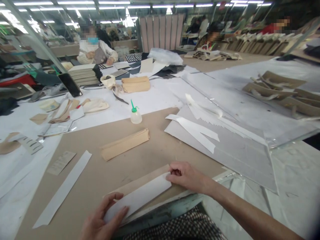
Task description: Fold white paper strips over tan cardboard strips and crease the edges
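Two hands on one white paper strip (140, 197), lying flat on a tan piece (150, 180) at the near edge of the tabletop (100, 173). Left hand (103, 218) open, fingers spread flat on the strip's near end; right hand (186, 176) curled, pinching the far end. Little glue bottle (135, 115) and folded tan stack (125, 144) farther back.

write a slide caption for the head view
Left hand and right hand press a white strip onto a tan piece.
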Action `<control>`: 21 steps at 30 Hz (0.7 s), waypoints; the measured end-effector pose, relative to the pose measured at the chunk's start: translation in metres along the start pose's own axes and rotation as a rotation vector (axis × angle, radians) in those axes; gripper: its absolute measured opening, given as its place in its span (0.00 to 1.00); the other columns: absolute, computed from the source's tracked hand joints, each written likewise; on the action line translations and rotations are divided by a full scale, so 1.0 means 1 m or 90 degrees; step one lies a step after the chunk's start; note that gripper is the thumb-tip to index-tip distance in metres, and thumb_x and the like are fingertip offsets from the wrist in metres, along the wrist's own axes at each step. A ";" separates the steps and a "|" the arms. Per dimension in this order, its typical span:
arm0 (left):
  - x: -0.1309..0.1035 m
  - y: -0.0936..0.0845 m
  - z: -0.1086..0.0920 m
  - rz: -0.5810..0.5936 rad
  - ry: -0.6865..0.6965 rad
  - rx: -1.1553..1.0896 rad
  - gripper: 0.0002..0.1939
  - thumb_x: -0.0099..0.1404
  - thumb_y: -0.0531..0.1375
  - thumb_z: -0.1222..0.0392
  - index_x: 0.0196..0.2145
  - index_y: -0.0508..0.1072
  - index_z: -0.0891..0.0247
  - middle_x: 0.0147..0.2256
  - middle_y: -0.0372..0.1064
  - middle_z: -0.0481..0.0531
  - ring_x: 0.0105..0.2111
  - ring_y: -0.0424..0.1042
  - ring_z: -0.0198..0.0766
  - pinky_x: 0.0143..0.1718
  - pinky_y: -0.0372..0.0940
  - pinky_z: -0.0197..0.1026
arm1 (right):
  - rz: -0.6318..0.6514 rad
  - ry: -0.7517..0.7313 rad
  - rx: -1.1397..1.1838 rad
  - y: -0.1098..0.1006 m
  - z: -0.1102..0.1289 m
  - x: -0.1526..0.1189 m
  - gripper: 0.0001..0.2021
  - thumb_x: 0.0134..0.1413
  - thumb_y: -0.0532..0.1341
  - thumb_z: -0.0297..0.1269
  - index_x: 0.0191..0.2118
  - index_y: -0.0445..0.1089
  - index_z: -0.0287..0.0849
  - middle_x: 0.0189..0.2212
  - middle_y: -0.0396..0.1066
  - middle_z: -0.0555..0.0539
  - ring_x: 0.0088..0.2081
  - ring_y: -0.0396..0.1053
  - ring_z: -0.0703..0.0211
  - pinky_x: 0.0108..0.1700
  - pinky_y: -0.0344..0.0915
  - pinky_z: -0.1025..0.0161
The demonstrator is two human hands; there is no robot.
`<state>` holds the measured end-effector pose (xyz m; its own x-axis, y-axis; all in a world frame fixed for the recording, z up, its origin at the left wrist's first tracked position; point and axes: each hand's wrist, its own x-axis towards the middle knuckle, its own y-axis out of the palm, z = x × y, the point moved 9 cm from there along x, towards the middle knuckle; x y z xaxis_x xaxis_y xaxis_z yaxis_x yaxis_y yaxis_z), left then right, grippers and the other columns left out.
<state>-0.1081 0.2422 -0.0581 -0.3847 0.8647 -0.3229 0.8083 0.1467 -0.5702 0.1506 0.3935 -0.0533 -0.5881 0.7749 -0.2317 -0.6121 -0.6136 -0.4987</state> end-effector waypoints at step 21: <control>0.024 0.016 -0.003 0.070 -0.030 -0.032 0.30 0.54 0.63 0.32 0.43 0.71 0.58 0.26 0.70 0.43 0.20 0.61 0.34 0.21 0.53 0.34 | -0.066 -0.049 -0.268 0.005 -0.004 0.006 0.09 0.60 0.64 0.34 0.29 0.66 0.43 0.29 0.67 0.53 0.31 0.65 0.62 0.34 0.54 0.65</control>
<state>-0.1031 0.2673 -0.0724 -0.3123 0.8537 -0.4166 0.8674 0.0774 -0.4916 0.1460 0.3957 -0.0607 -0.5820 0.8060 -0.1079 -0.4106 -0.4058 -0.8165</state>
